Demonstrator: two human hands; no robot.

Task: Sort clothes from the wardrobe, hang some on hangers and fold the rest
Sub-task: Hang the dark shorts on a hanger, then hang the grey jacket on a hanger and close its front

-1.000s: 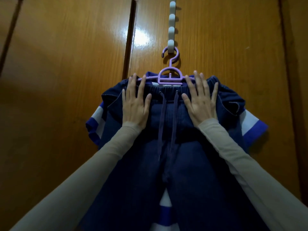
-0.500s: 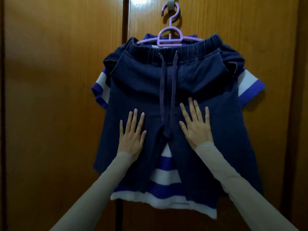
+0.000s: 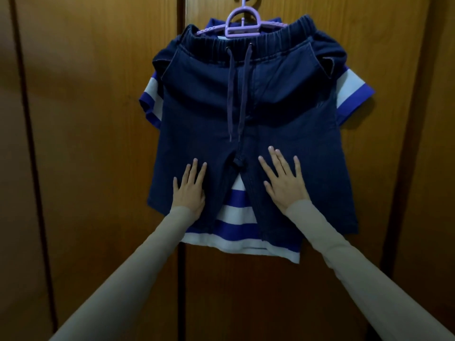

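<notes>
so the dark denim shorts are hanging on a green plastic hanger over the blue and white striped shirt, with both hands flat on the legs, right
Not quite: the plastic hanger is purple, not green, as the head view shows. The rest holds: the dark denim shorts hang over the blue and white striped shirt, with the left hand and right hand flat on the legs.

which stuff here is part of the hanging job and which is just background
Part of the job:
- denim shorts, hung in front
- striped shirt, behind the shorts
- purple hanger carrying both
- left hand and right hand, pressing flat on the shorts' legs

Just there:
- wooden wardrobe doors
</notes>
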